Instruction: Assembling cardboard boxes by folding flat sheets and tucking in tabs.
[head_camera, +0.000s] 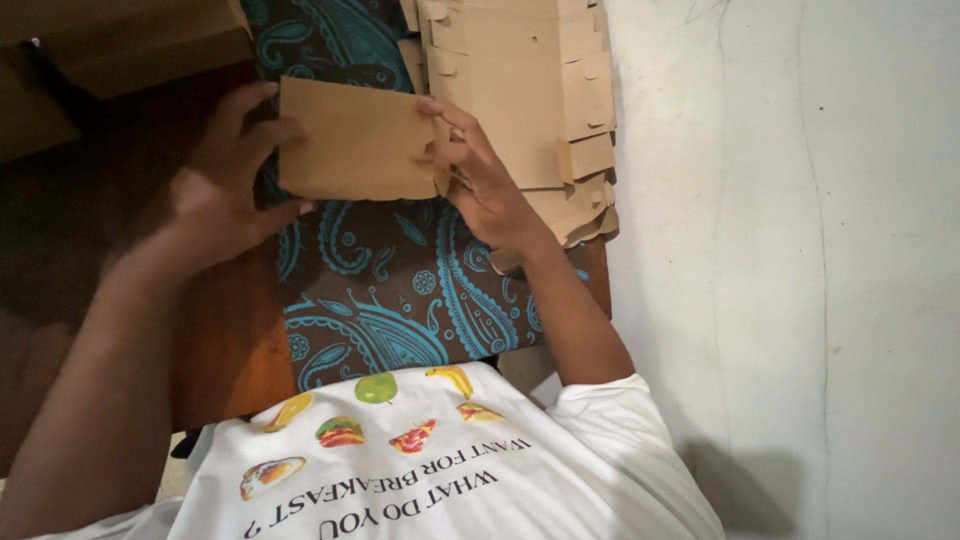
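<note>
Cardboard blank (350, 140), a flat brown rectangular piece, is being held up between both hands over the patterned cloth, toward the far side of the worktop. The left hand (225, 180) is gripping its left edge, with the fingers (250, 105) curling over the top corner and the thumb pressing in at the lower corner, so the grip is closing on the card. The right hand (480, 175) is pinching the right edge, with fingertips lying on the face of the card and the rest of the hand wrapping behind it; this grip too is holding the blank. The piece is sitting almost level, tilting slightly down to the right.

Just beside the right hand, a stack of flat die-cut cardboard blanks (530, 90) with tabs and notches along its right side is resting at the far right edge of the worktop, and the held piece is overlapping its left side in the view. A dark cloth with a turquoise paisley pattern (390, 290) is covering the middle of the worktop, and bare reddish-brown wood (230, 340) is showing to its left. More brown cardboard (120, 45) is lying at the far left corner. A pale wall (780, 250) is running along the right side. The person's white printed T-shirt (450, 480) is filling the near edge.
</note>
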